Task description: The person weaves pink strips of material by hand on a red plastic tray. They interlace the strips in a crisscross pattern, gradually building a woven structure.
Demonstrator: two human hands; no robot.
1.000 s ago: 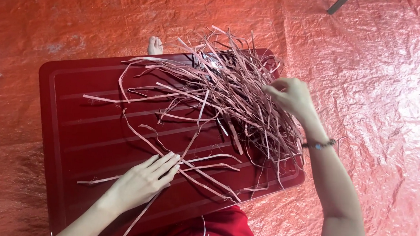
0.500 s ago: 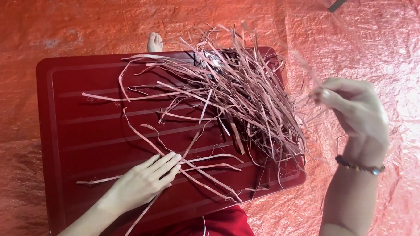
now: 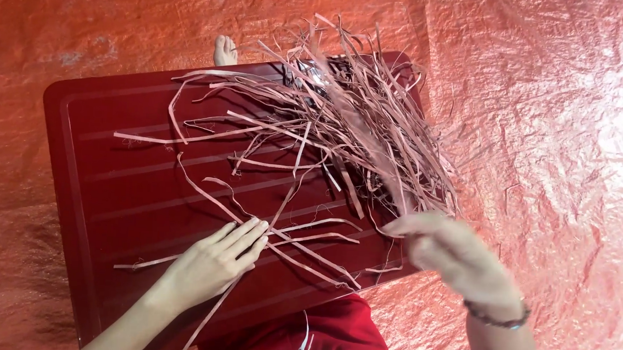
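A dark red plastic table top [image 3: 115,187] carries a loose heap of thin pink strips [image 3: 356,121], piled toward its right end. My left hand [image 3: 213,262] lies flat on the table's near side, fingers straight and resting on a few stray strips [image 3: 301,244]; one strip passes under the palm. My right hand [image 3: 455,255] is blurred at the table's near right edge. Its fingertips are pinched together on one long pink strip [image 3: 368,149] that runs back into the heap. A beaded bracelet [image 3: 498,319] circles that wrist.
An orange-red crinkled tarp [image 3: 551,136] covers the floor all around the table. A bare foot [image 3: 224,51] shows beyond the table's far edge. Red clothing [image 3: 319,329] lies below the near edge, between my arms.
My right hand left the heap's right side, swung out to the right, then came down to the near right edge, drawing a strip. The left hand has stayed flat in place.
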